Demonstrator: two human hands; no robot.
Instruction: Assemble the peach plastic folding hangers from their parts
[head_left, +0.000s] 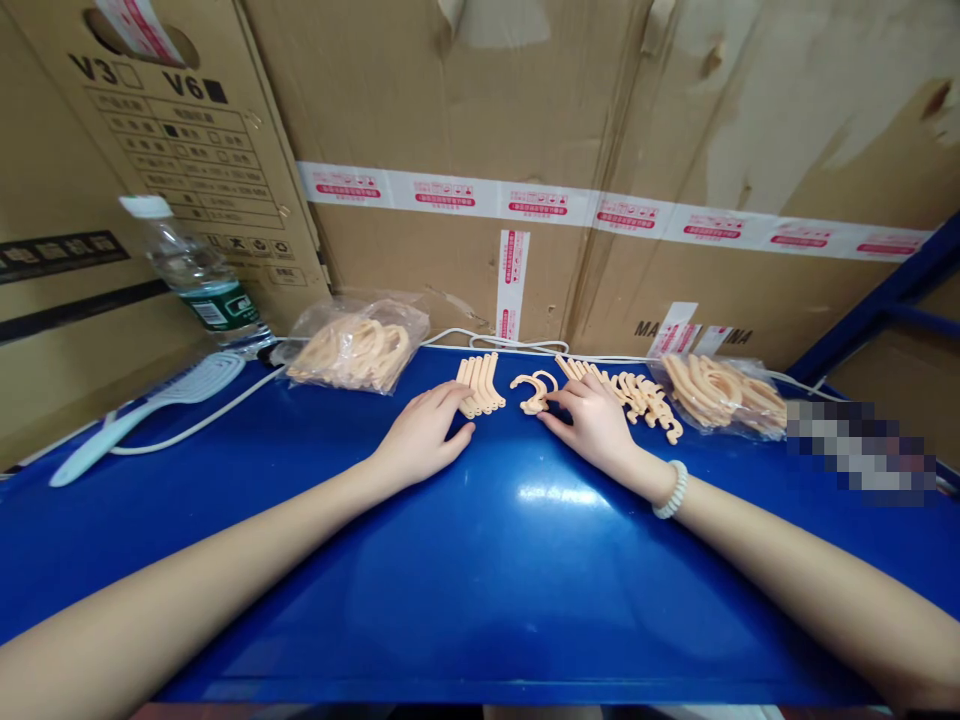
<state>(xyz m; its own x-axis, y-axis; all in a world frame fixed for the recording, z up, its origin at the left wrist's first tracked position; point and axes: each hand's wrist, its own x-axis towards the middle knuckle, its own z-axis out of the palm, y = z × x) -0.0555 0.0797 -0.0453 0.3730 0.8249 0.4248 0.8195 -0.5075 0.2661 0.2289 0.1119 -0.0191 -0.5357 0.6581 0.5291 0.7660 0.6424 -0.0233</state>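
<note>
Head view, looking down along both of your bare forearms onto a glossy blue worktop (480, 560).

Your left hand (424, 440) lies palm down. Its grip is apart and holds nothing. Its fingertips sit right at the near ends of a tidy row of peach-coloured, gently curved plastic sticks (480, 385). The sticks lie just ahead of that grip, side by side, with their long axes pointing away from you.

Your right hand (592, 425) has a white bead bracelet (670, 490) at the wrist. Its fingertips touch a small cluster of peach, C-shaped plastic hooks (534, 390). The cluster is just ahead and to the left of that grip, between your two hands, and the right hand is the nearer one. I cannot tell whether this grip pinches a hook or only rests on it.

Right of that grip lies a loose, jumbled row of similar peach hooks (641, 398). Beyond the row is a crinkled clear plastic bag of curved peach parts (724, 392).

Ahead and left of your left grip are these things:
- a second clear bag of curved peach parts (352, 345)
- a clear water bottle with a white cap (196, 275)
- a white plastic comb (142, 410)
- a thin white cable (217, 412)

Taped brown cardboard boxes (525, 120) stand along the back.
</note>
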